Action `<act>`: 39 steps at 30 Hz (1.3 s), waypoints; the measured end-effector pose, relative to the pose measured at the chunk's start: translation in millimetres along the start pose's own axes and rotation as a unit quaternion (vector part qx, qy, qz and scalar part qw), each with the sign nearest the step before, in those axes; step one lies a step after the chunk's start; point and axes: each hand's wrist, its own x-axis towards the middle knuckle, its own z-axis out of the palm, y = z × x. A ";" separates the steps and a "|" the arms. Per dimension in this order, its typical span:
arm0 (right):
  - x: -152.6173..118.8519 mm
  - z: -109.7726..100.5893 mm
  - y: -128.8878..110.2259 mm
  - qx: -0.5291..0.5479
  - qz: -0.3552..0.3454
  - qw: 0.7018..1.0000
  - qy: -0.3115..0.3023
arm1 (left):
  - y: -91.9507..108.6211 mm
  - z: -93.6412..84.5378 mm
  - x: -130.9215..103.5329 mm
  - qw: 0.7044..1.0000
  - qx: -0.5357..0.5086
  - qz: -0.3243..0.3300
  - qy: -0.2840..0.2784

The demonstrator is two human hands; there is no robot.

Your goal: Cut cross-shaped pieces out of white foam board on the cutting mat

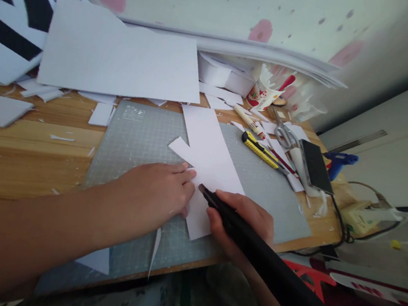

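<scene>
My right hand (243,220) is closed around a black utility knife (252,244), its blade end pointing up and left. The blade tip is over or on a long white board strip (212,159), by its left side; I cannot tell whether it touches. My left hand (165,186) presses down on the strip's left edge, its fingers bent and close together, just left of the blade. A short narrow white piece (181,149) sticks out beyond those fingertips at an angle. Under all this lies a grey-green gridded cutting mat (139,138).
On the mat's right rests a yellow and black cutter (261,149). Behind it stand a paper cup (264,93) and a dark rectangular device (315,165). A blue glue gun (341,161) lies farther right. A large white board (122,60) and scraps line the back.
</scene>
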 end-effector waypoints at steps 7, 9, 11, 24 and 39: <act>-4.8 -1.7 -3.4 -0.008 -0.006 1.000 0.005 | 3.3 -6.0 5.7 0.999 0.020 -0.024 -0.036; -6.2 -2.7 -4.4 -0.007 -0.007 1.000 0.005 | 3.0 -5.5 4.9 0.999 0.005 -0.030 -0.034; -7.8 -3.9 -5.1 -0.007 -0.007 1.000 0.004 | 2.8 -5.3 3.8 0.999 -0.009 -0.029 -0.028; -18.7 -10.4 -11.5 -0.018 0.007 1.000 -0.008 | 3.4 -9.9 2.4 0.998 -0.016 -0.032 -0.044; -30.1 -14.9 -21.7 -0.039 0.031 0.999 0.011 | 2.5 -10.2 1.8 0.997 -0.022 -0.051 -0.054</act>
